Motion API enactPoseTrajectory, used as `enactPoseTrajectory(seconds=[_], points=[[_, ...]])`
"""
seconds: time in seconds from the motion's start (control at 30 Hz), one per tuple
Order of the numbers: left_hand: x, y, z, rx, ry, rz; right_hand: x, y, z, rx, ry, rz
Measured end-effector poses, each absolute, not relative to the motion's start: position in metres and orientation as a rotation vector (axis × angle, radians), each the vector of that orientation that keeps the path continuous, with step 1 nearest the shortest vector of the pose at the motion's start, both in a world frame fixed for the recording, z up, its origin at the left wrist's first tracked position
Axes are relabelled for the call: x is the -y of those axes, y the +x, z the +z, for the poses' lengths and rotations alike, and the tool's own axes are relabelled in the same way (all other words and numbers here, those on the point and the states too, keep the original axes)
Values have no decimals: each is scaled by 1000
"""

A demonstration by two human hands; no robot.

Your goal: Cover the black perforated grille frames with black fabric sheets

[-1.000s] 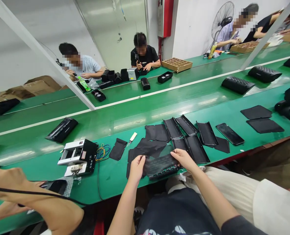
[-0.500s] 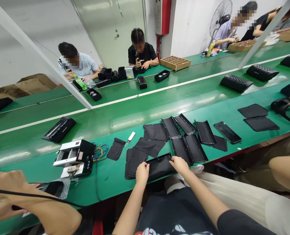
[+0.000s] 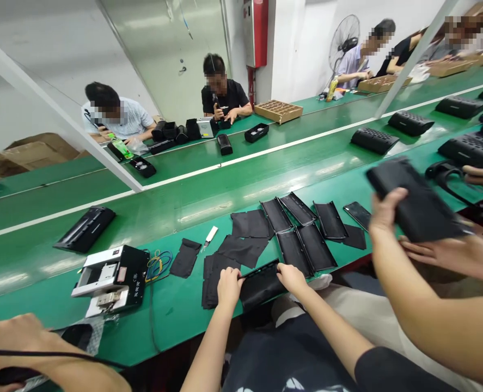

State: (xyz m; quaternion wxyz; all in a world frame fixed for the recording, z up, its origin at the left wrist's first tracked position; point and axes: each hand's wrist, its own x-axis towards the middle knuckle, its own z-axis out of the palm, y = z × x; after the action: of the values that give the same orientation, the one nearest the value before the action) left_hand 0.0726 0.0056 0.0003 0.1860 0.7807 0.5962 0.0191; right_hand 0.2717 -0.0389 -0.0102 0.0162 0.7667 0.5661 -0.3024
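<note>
A black plastic panel [image 3: 261, 286], shallow and curved like a tray, lies at the bench's near edge with a black sheet over its inside. My left hand [image 3: 228, 283] pinches its left end, fingers closed at the upper corner. At the other end my right hand [image 3: 291, 279] grips the upper right corner, thumb and fingers together. Left of the panel is a stack of thin black sheets [image 3: 213, 280]; another black sheet [image 3: 243, 250] lies just above. Several similar black panels [image 3: 293, 251] rest to the upper right of my hands.
A black-and-white machine [image 3: 112, 280] with cables stands at left. A white-handled tool [image 3: 211, 235] and a phone [image 3: 358, 215] lie on the green bench [image 3: 179, 305]. At right, a co-worker's hands hold a black case [image 3: 415, 201]. More black housings [image 3: 374, 141] sit on the conveyor.
A co-worker's arms have come in from the right with a black case. My view has shifted slightly; my hands keep hold of the panel's two ends.
</note>
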Motion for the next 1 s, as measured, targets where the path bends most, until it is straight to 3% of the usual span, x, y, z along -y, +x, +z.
enactPoseTrajectory(seconds=[0.33, 0.4, 0.6, 0.73, 1.0], points=[[-5, 40, 22, -1427, 1635, 364, 47, 277, -6, -1962, 2686, -1054], [-5, 37, 31, -1405, 1540, 408, 49, 279, -8, -2026, 2749, -1249], [-6, 37, 49, -1407, 1422, 530, 49, 280, -11, -1596, 2595, -2446], [-4, 39, 43, -1436, 1312, 701, 48, 278, -6, -1277, 2639, -2631], [11, 44, 26, -1316, 738, 879, 51, 281, -6, -1230, 2697, -2729]])
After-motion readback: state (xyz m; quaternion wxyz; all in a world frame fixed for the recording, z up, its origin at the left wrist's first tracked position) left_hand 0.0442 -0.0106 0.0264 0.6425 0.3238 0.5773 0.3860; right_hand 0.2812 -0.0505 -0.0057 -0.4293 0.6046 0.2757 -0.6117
